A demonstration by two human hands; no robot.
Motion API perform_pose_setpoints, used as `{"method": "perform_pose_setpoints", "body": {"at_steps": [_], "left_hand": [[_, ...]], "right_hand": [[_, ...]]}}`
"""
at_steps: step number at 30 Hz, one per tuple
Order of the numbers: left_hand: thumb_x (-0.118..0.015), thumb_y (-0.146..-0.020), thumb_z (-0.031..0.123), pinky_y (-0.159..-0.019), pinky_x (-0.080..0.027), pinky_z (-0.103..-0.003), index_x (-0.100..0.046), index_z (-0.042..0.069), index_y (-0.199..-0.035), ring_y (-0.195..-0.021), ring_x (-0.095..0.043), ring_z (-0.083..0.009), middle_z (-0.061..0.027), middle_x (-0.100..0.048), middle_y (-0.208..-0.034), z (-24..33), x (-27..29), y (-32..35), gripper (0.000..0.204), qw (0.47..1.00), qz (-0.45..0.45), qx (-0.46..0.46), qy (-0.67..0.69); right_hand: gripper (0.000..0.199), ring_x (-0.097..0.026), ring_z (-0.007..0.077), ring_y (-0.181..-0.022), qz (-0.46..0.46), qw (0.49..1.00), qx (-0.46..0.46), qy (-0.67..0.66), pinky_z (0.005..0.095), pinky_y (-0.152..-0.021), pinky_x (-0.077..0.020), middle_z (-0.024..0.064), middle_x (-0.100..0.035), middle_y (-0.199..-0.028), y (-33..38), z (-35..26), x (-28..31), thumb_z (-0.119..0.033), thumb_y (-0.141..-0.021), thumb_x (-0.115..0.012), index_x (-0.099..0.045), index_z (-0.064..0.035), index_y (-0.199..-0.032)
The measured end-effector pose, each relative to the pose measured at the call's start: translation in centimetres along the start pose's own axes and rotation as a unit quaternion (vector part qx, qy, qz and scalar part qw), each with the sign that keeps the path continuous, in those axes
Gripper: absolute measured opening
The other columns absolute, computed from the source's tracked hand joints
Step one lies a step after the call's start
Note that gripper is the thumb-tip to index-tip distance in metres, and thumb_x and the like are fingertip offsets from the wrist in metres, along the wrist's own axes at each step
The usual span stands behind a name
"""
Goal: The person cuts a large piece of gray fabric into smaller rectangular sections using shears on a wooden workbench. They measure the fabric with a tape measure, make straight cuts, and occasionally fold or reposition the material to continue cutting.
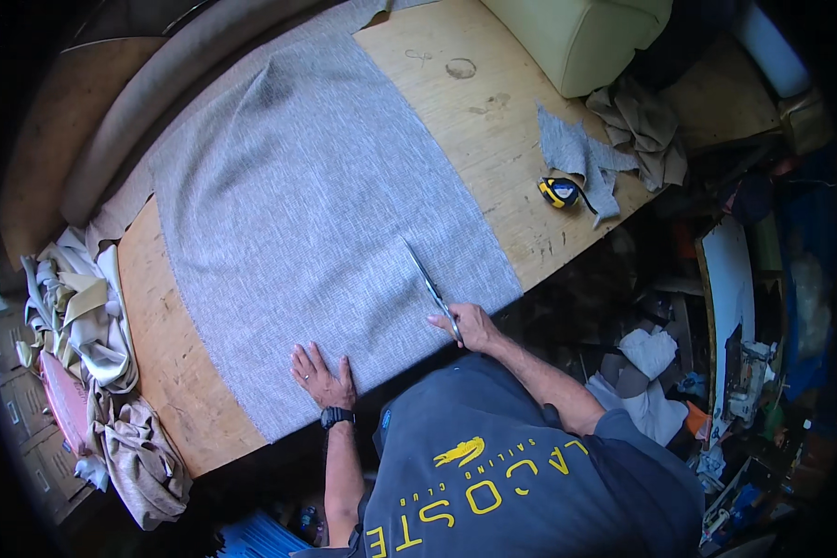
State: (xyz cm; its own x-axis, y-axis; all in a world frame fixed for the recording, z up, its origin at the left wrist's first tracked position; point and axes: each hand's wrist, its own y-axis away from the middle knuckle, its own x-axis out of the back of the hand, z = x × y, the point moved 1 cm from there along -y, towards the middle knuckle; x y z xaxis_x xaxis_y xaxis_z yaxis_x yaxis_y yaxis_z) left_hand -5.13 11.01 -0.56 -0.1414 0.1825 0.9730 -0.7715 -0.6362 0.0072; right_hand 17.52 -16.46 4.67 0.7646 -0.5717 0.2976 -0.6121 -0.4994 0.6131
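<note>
A wide piece of grey woven fabric (298, 205) lies across the wooden table, its near edge along the table's front. My left hand (322, 376) rests on it near that edge, palm down with the fingers spread. In my right hand (468, 327) is a pair of scissors (428, 279), the fingers wrapped round the handles. The blades look closed and point away over the cloth, up and to the left. Low ripples run through the fabric between the hands and farther back.
A yellow and black tape measure (559, 192) lies beside grey fabric scraps (577, 153) on the wooden table (474, 102). A pale green cushioned piece (581, 37) stands at the far right. Cloth offcuts (88, 316) hang at the left edge. A fabric roll (149, 102) lies behind.
</note>
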Motion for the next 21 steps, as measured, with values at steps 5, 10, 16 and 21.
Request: {"method": "perform_pose_setpoints", "body": {"at_steps": [5, 10, 16, 21], "left_hand": [[-0.067, -0.090, 0.046, -0.125, -0.012, -0.061, -0.042, 0.007, -0.154, -0.154, -0.021, -0.0423, -0.0219, -0.027, -0.166, 0.1, 0.0, 0.0, 0.079, 1.000, 0.008, 0.000, 0.002], [-0.067, -0.090, 0.045, -0.125, -0.013, -0.061, -0.043, 0.007, -0.154, -0.154, -0.021, -0.0420, -0.0214, -0.027, -0.166, 0.1, 0.0, 0.2, 0.078, 1.000, 0.014, -0.001, 0.002], [-0.066, -0.091, 0.044, -0.124, -0.013, -0.060, -0.044, 0.005, -0.153, -0.154, -0.023, -0.0405, -0.0208, -0.029, -0.166, 0.4, 0.4, -0.1, 0.076, 1.000, 0.014, -0.006, 0.001], [-0.066, -0.090, 0.044, -0.125, -0.012, -0.060, -0.044, 0.005, -0.152, -0.155, -0.021, -0.0405, -0.0207, -0.028, -0.166, 0.5, 0.4, 0.0, 0.077, 1.000, 0.002, 0.002, 0.008]], "right_hand": [[0.065, -0.061, 0.0190, -0.056, -0.038, 0.999, -0.038, -0.010, 0.0401, -0.059, -0.0497, 0.0075, -0.058, -0.057, -1.1, -0.5, 0.4, -0.063, -0.093, -0.067, -0.062, -0.0009, -0.074], [0.068, -0.061, 0.0194, -0.058, -0.039, 0.999, -0.036, 0.010, 0.0406, -0.059, -0.0499, 0.0091, -0.059, -0.059, -3.9, -2.7, 1.0, -0.066, -0.092, -0.065, -0.061, -0.0011, -0.074], [0.068, -0.063, 0.0227, -0.057, -0.037, 0.997, -0.064, -0.012, 0.0419, -0.058, -0.0498, 0.0113, -0.059, -0.058, -4.2, -2.7, 0.9, -0.064, -0.093, -0.066, -0.062, 0.0016, -0.075], [0.061, -0.061, 0.0161, -0.052, 0.000, 1.000, 0.018, 0.010, 0.0364, -0.052, -0.0494, 0.0088, -0.059, -0.057, -7.5, -3.9, 1.4, -0.057, -0.092, -0.071, -0.062, 0.0001, -0.075]]}}
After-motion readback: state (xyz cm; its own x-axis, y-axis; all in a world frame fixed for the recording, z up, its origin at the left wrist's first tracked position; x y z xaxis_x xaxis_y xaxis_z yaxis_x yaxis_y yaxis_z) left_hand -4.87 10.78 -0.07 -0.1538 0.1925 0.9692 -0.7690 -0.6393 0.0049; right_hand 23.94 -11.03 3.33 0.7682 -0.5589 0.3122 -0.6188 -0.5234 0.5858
